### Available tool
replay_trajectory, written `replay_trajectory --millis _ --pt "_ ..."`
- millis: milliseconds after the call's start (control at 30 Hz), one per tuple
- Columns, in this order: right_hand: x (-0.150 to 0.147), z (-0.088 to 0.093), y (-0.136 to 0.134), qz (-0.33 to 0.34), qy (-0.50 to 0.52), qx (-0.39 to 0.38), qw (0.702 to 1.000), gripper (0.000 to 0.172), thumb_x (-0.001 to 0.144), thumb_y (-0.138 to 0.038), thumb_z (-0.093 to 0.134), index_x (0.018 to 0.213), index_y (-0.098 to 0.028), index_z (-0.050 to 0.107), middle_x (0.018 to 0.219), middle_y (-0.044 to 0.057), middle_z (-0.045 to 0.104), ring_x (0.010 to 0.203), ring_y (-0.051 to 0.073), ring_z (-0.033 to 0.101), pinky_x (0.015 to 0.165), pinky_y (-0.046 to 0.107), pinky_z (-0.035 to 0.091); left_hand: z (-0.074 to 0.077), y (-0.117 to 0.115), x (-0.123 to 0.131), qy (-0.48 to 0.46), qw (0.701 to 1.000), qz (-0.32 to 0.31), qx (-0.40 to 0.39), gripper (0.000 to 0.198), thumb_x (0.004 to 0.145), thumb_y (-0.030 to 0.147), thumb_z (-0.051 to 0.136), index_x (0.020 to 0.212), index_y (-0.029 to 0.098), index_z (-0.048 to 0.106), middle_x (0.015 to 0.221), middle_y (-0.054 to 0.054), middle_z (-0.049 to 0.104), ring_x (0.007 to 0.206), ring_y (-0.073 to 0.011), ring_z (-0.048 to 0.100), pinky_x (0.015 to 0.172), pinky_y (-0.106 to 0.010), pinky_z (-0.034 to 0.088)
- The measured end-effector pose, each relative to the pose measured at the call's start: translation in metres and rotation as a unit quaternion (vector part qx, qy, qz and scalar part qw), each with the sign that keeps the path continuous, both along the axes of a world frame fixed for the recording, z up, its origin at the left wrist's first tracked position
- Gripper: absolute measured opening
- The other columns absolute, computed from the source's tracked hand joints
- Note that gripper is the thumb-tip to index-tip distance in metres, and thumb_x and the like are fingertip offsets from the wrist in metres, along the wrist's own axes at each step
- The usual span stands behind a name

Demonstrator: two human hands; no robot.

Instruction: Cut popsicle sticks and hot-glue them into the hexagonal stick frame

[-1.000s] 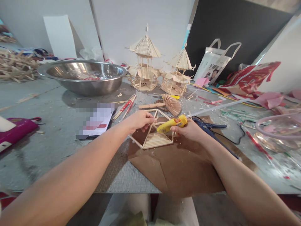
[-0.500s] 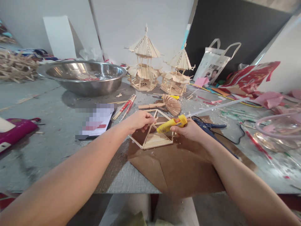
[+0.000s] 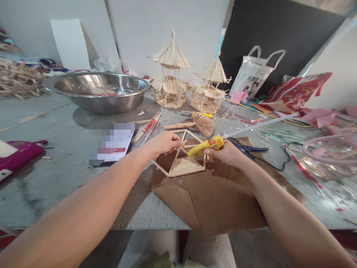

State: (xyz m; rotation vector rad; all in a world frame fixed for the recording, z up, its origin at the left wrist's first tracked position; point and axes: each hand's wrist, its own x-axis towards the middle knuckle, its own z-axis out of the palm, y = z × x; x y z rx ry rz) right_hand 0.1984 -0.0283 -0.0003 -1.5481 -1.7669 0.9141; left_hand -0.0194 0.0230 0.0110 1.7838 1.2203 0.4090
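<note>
My right hand (image 3: 229, 152) is wrapped round a yellow hot glue gun (image 3: 205, 146), a long translucent glue stick (image 3: 259, 124) jutting from its back. The nozzle points down and left over a hexagonal frame of pale wooden sticks (image 3: 186, 172). One triangular section of that frame is filled with parallel sticks. Above its far left part, my left hand (image 3: 166, 143) pinches a small wooden stick (image 3: 183, 143), close to the nozzle. Brown paper (image 3: 223, 201) lies beneath the frame.
Two stick pagodas (image 3: 171, 87) stand behind, beside a steel basin (image 3: 111, 100). A phone (image 3: 117, 143) and red-wrapped sticks (image 3: 149, 126) lie left of the frame. A paper fan (image 3: 203, 124) is just beyond it; blue-handled pliers (image 3: 247, 149) are at right.
The glue gun in my right hand has shifted slightly to the right. My left hand stays almost where it was, its fingers still pinched.
</note>
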Motion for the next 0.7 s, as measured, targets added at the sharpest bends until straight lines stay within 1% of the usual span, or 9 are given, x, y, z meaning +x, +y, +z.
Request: replay_trajectory --millis 133,200,300,400,500,600,700 --pt "0.002 0.002 0.0 0.002 -0.003 -0.009 1.0 0.038 0.056 -0.053 0.061 0.065 -0.016 0.058 0.051 -0.003 0.051 0.045 0.008 0.041 0.045 0.022 0.034 -0.002 0.0 0.0 0.041 0.999 -0.014 0.02 0.027 0.069 0.04 0.051 0.069 0.014 0.058 0.043 0.006 0.033 0.035 -0.0044 0.027 0.037 -0.02 0.018" --pt "0.003 0.003 -0.001 0.001 0.002 -0.011 1.0 0.038 0.055 -0.053 0.062 0.064 -0.016 0.058 0.05 -0.003 0.051 0.045 0.008 0.041 0.045 0.022 0.034 -0.001 0.0 0.0 0.067 0.997 -0.016 0.04 0.03 0.068 0.043 0.052 0.069 0.015 0.06 0.043 0.006 0.033 0.037 -0.0047 0.027 0.039 -0.021 0.018" --pt "0.004 0.003 -0.001 -0.008 -0.001 -0.011 1.0 0.037 0.055 -0.052 0.062 0.064 -0.016 0.059 0.05 -0.003 0.051 0.045 0.008 0.041 0.045 0.022 0.034 0.002 -0.002 0.001 0.1 0.992 -0.025 0.07 0.031 0.066 0.045 0.052 0.07 0.016 0.063 0.044 0.006 0.036 0.041 -0.0057 0.028 0.043 -0.021 0.022" --pt "0.006 0.005 -0.001 -0.015 -0.005 -0.019 1.0 0.036 0.056 -0.051 0.062 0.064 -0.016 0.059 0.05 -0.002 0.053 0.046 0.009 0.045 0.047 0.023 0.036 0.005 -0.002 0.002 0.127 0.987 -0.039 0.091 0.032 0.066 0.045 0.051 0.072 0.017 0.066 0.047 0.005 0.042 0.047 -0.007 0.033 0.048 -0.021 0.026" --pt "0.008 0.009 -0.003 -0.019 -0.004 -0.028 0.999 0.036 0.056 -0.05 0.062 0.066 -0.015 0.06 0.05 -0.002 0.053 0.047 0.01 0.046 0.047 0.023 0.036 0.003 0.001 0.002 0.147 0.982 -0.057 0.108 0.033 0.065 0.045 0.051 0.072 0.017 0.066 0.054 0.004 0.049 0.053 -0.0083 0.038 0.052 -0.021 0.028" --pt "0.009 0.014 -0.005 -0.035 -0.003 -0.033 0.999 0.036 0.057 -0.049 0.061 0.069 -0.015 0.06 0.049 -0.003 0.052 0.044 0.009 0.044 0.045 0.022 0.034 0.001 0.002 0.002 0.163 0.977 -0.069 0.12 0.034 0.065 0.046 0.05 0.07 0.016 0.066 0.055 0.003 0.051 0.055 -0.0092 0.04 0.053 -0.021 0.029" --pt "0.009 0.014 -0.005 -0.04 0.001 -0.034 0.999 0.036 0.058 -0.049 0.061 0.071 -0.015 0.06 0.048 -0.003 0.052 0.043 0.008 0.044 0.044 0.022 0.034 0.002 0.002 0.003 0.164 0.976 -0.074 0.121 0.035 0.065 0.047 0.049 0.071 0.016 0.066 0.057 0.002 0.052 0.055 -0.0094 0.041 0.053 -0.021 0.03"
